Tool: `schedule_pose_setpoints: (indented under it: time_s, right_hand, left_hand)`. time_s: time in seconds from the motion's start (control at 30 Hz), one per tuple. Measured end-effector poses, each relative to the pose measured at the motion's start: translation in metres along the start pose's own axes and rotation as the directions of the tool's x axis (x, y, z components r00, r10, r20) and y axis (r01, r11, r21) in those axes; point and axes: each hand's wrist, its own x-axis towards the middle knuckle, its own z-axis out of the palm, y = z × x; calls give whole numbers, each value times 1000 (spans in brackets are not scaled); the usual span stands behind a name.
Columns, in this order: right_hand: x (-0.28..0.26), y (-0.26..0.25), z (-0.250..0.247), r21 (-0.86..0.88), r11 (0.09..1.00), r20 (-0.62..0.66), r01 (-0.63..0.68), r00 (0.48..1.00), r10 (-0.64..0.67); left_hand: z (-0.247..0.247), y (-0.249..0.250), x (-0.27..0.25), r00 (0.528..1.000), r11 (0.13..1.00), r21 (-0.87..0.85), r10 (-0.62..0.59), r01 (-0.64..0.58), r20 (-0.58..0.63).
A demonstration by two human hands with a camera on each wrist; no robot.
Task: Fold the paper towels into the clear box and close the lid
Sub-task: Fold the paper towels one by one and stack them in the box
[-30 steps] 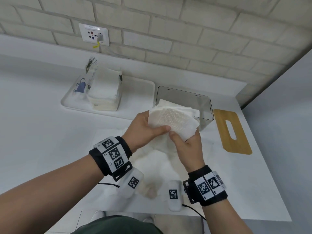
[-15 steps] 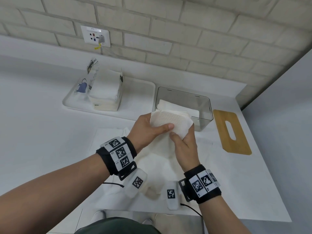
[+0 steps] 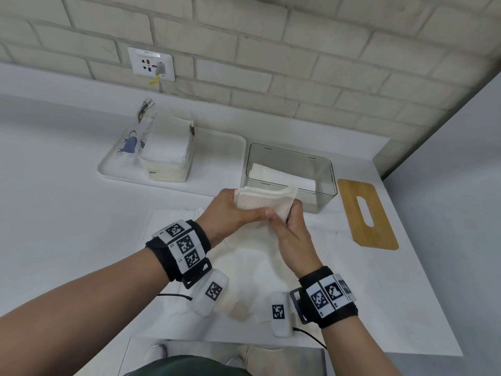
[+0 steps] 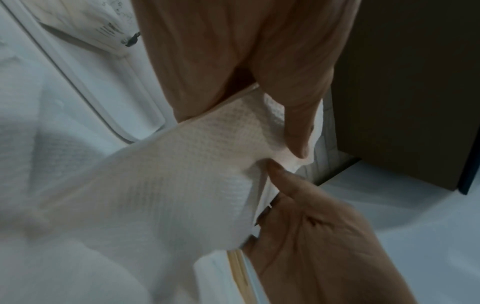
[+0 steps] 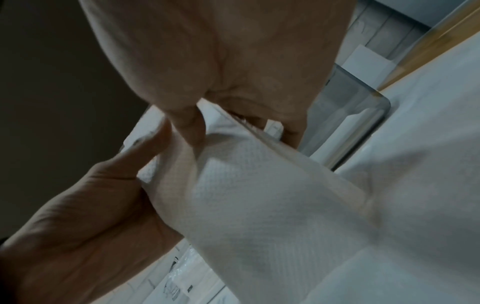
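Note:
Both hands hold a white embossed paper towel (image 3: 260, 203) just in front of the clear box (image 3: 322, 196). My left hand (image 3: 233, 213) grips its left side, thumb across the front. My right hand (image 3: 287, 221) pinches its right edge; the rest of the towel hangs down to the table. In the left wrist view the towel (image 4: 194, 164) is pinched between the thumbs. In the right wrist view the towel (image 5: 259, 195) drapes below the fingers. The box holds folded towels (image 3: 282, 176). The wooden lid (image 3: 366, 213), with a slot, lies flat right of the box.
A white tray (image 3: 222, 156) at the back left carries an opened pack of paper towels (image 3: 165, 153). More loose towel sheets (image 3: 244, 267) lie on the table under my wrists. A brick wall with a socket (image 3: 151, 63) stands behind. The table edge runs near my body.
The towel has been folded narrower, its right side drawn in toward the left hand. Both hands have moved slightly back toward the box.

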Motion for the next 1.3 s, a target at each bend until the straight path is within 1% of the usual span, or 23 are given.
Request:
schedule_pose_setpoints:
  time_s: [0.03, 0.07, 0.13, 0.2, 0.23, 0.27, 0.33, 0.37, 0.4, 0.43, 0.47, 0.53, 0.57, 0.6, 0.67, 0.7, 0.77, 0.83, 0.9, 1.03, 1.17, 1.23, 1.3]
  right_hand:
    - [-1, 0, 0, -38, 999, 17, 1, 1000, 0]
    - [-2, -1, 0, -61, 998, 12, 30, 999, -29]
    - [-5, -9, -3, -129, 977, -43, 169, 983, -176]
    - [-3, -20, -9, -299, 898, -63, 322, 933, -355]
    - [-1, -25, -12, -385, 847, -33, 366, 912, -409]
    - [1, -27, -15, -447, 807, 11, 386, 904, -427]
    - [2, -27, -21, -499, 770, 71, 399, 904, -422]
    - [1, -26, -24, -499, 769, 69, 399, 903, -424]
    - [0, -25, -25, -483, 781, 54, 396, 904, -425]
    - [-2, -25, -26, -439, 816, 21, 378, 912, -411]
    - [-3, -25, -26, -353, 874, -17, 335, 931, -364]
    - [-4, -22, -25, -144, 972, -43, 184, 980, -192]
    - [-5, -19, -24, -78, 990, -34, 114, 993, -117]
    - [-6, -16, -22, -56, 996, -35, 76, 996, -78]
    - [-7, -14, -15, -50, 997, -102, 63, 992, -68]
    - [-8, -13, -10, -11, 998, -141, 63, 988, -64]
    - [-10, -11, 0, 90, 994, -182, 58, 982, -41]
    - [-11, -6, 8, 75, 997, -175, 34, 984, -20]
    - [-12, -5, 12, 34, 999, -181, 25, 983, -18]
    - [-13, -14, 12, 103, 987, -252, 127, 963, -98]
    - [-14, -11, 15, 76, 995, -192, 60, 980, -44]
    - [-14, -11, 14, 64, 996, -183, 59, 982, -46]
    - [-13, -10, 11, 58, 997, -159, 56, 986, -46]
  left_hand:
    - [-1, -2, 0, 1000, 1000, 16, -8, 8, -8]
    - [-3, -2, 0, 1000, 1000, 30, -5, 5, -24]
    - [-4, -1, -1, 998, 999, 49, 20, -17, -57]
    - [-3, 2, -1, 997, 997, 59, 55, -52, -53]
    - [-2, 4, -2, 996, 995, 63, 77, -74, -42]
    - [-1, 5, -2, 995, 993, 67, 95, -92, -33]
    - [1, 5, -2, 993, 991, 80, 111, -108, -29]
    - [2, 4, -2, 994, 991, 87, 108, -104, -32]
    - [2, 3, -2, 994, 991, 87, 101, -97, -36]
    - [2, 2, -2, 995, 993, 81, 93, -89, -46]
    - [2, 2, -3, 994, 993, 67, 96, -92, -57]
    - [3, 5, -4, 988, 991, 42, 133, -131, -76]
    - [4, 8, -5, 984, 987, 33, 157, -155, -80]
    - [6, 12, -6, 981, 984, 27, 179, -177, -81]
    - [9, 16, -7, 973, 977, 40, 213, -210, -85]
    - [10, 15, -7, 972, 976, 47, 214, -210, -95]
    - [13, 6, -9, 979, 987, 33, 162, -159, -125]
    - [18, -3, -12, 987, 996, 13, 89, -88, -132]
    - [23, -6, -15, 988, 997, 5, 82, -82, -130]
    - [25, 3, -14, 981, 990, -28, 131, -136, -146]
    - [22, 0, -12, 982, 993, -38, 101, -108, -158]
    - [20, -1, -13, 980, 992, -36, 110, -118, -166]
    - [19, -1, -12, 985, 994, -33, 99, -104, -138]
